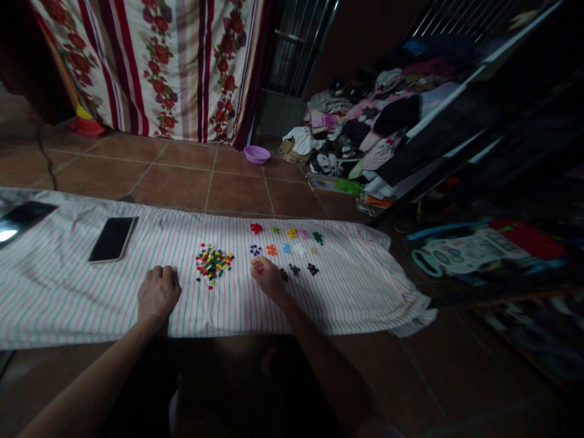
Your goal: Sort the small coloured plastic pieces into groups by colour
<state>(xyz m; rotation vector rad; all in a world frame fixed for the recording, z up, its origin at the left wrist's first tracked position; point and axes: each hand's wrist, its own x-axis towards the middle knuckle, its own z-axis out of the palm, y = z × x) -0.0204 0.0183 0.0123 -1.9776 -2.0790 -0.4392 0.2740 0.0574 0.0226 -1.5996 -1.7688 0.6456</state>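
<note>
My left hand (159, 293) rests on the striped cloth with its fingers curled in, left of a mixed pile of small coloured pieces (214, 263). To the right of that pile, my right hand (267, 275) is pinched closed just above the cloth. A tiny yellowish piece shows at its fingertips, too small to make out well. Beyond and beside this hand lie little single-colour heaps: red pieces (256, 228), yellow pieces (291, 233), dark green pieces (318, 238), orange pieces (271, 249), blue pieces (286, 247) and black pieces (312, 268). My right hand partly hides a dark brown heap (283, 275).
The striped cloth (356, 292) covers a long low surface. A phone (113, 239) lies left of my left hand, with another dark device (25, 219) at the far left. On the tiled floor beyond stand a purple basin (257, 155) and piled clothes (360, 121).
</note>
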